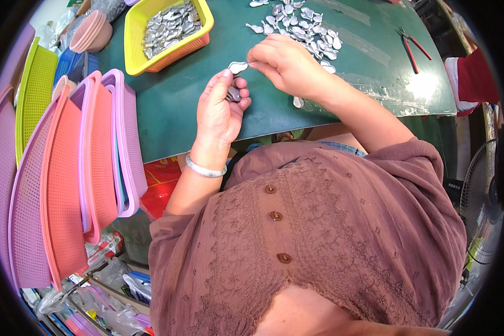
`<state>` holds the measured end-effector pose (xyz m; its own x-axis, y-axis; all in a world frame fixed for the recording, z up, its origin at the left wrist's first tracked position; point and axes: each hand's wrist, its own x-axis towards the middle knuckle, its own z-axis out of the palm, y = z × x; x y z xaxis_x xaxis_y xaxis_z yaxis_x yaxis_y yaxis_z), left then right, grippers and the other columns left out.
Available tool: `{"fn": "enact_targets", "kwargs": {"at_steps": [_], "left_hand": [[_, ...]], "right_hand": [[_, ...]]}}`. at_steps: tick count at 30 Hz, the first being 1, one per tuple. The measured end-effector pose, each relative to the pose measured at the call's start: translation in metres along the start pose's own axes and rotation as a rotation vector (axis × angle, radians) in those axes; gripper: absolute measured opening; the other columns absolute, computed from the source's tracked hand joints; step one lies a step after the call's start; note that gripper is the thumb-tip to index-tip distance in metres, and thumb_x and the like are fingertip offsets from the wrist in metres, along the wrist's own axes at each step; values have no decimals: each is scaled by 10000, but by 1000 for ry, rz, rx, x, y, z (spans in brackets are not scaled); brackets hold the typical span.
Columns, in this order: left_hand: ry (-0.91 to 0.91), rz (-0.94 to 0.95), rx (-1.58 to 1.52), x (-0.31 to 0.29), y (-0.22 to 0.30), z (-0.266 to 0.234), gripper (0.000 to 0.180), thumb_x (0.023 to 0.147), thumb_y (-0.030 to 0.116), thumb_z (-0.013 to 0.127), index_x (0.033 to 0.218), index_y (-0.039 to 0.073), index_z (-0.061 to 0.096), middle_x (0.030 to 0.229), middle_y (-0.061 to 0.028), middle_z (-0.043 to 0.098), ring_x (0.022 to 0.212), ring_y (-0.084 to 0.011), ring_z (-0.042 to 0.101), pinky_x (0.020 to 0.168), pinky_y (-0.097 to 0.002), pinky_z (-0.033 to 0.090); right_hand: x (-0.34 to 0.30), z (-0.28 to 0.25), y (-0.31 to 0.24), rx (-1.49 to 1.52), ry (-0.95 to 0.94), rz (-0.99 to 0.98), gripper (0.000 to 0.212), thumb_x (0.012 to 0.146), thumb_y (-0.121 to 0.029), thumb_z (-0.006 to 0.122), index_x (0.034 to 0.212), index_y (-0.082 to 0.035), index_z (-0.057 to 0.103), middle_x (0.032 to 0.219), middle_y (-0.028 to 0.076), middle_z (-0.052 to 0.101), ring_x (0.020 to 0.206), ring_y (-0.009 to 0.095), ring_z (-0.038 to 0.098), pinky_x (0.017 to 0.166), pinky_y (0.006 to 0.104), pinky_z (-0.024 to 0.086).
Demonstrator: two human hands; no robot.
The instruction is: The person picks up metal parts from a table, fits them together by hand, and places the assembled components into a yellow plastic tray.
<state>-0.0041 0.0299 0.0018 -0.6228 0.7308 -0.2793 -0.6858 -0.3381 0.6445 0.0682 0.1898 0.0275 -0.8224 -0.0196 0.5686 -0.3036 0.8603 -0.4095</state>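
Between the thumb and fingers of my left hand (217, 109) is one end of a small pear-shaped silver metal piece (238, 68). More silver pieces (233, 94) lie tucked in that palm under the curled fingers. My right hand (285, 63) pinches at the narrow end of the upper piece; its fingertips are close together there. Beyond the right hand spreads a loose pile of like pieces (303, 27) on the green table (168, 109). A single piece (298, 102) lies near the table's front edge, below the right wrist.
A yellow basket (208, 25) nested in an orange one holds many silver pieces at the far left. Red-handled pliers (413, 51) lie at the right. Stacked pink and purple baskets (67, 185) crowd the left side; a fan (480, 196) stands at the right.
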Motion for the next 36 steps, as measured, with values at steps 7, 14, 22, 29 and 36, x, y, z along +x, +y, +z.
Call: {"fn": "enact_targets", "kwargs": {"at_steps": [7,14,22,29,36], "left_hand": [[-1,-20,-26,-3,-3,6,231,884,130,486,1053,-23,524,797,-78,574,656,-133,531,557,-242,451],[16,35,35,-3,-6,4,211,875,103,486,1028,-30,542,809,-85,578,668,-146,539,575,-257,463],[34,-71,-67,-3,-10,0,162,865,128,508,925,-17,551,751,-95,567,747,-226,588,688,-341,525],[-37,-132,9,1,-15,1,69,817,33,512,877,4,529,810,-122,576,750,-230,594,655,-301,534],[-50,-212,160,-7,-17,15,169,822,57,525,984,10,522,803,-86,576,701,-189,582,596,-275,511]], "right_hand": [[-16,8,-8,163,116,69,201,691,5,636,869,-29,549,764,74,558,742,234,552,641,308,445],[-30,-3,-3,154,156,123,269,701,1,635,957,-41,560,823,68,579,785,229,566,692,311,455],[-70,-31,-14,-215,-183,305,229,688,-223,682,717,-44,542,729,80,518,721,266,515,657,356,415],[-85,-20,-14,-249,-120,297,169,714,-198,640,715,-42,573,717,83,511,722,277,505,663,355,408],[-75,-29,-15,507,-144,763,208,825,-203,577,759,-7,596,662,-4,520,617,90,466,564,243,388]]}}
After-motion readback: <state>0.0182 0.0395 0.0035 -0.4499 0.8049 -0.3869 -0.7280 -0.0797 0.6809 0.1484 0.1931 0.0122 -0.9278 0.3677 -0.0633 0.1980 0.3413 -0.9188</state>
